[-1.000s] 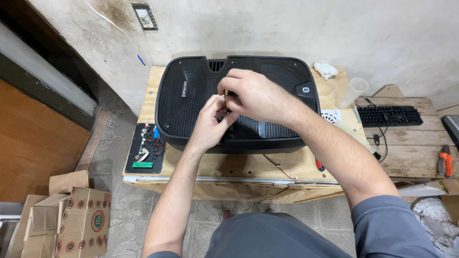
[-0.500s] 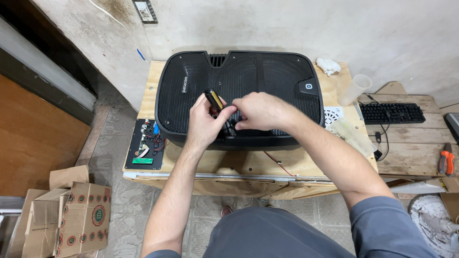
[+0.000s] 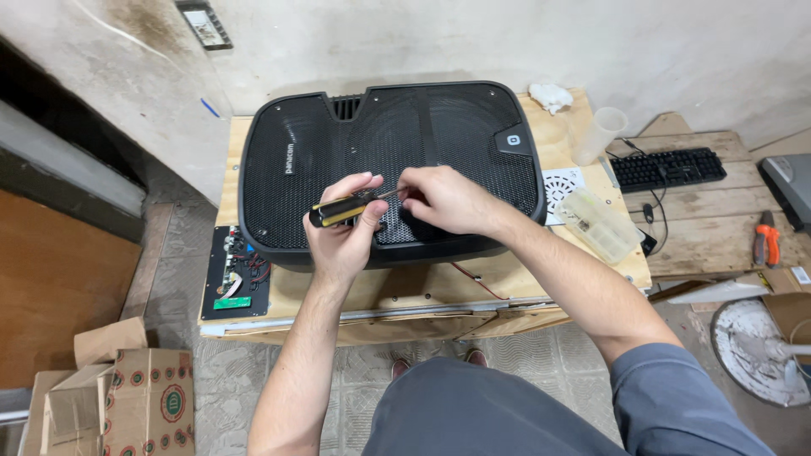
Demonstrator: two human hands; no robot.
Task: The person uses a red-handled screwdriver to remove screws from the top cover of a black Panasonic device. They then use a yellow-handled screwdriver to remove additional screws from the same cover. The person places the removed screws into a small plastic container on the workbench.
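Fingers [image 3: 404,181] of right hand [image 3: 448,198] hiding screwdriver [image 3: 342,209] tip.

— How is the light looking?
— Soft, even light is falling from above; the speaker grille [image 3: 389,152] is casting faint shadows.
— Any blur?
— Everything is staying sharp; edges are bowing slightly.

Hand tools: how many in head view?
2. A black-and-yellow screwdriver held in the left hand over the black speaker grille, right hand at its shaft; orange-handled pliers on the side table at right. Others may be hidden.
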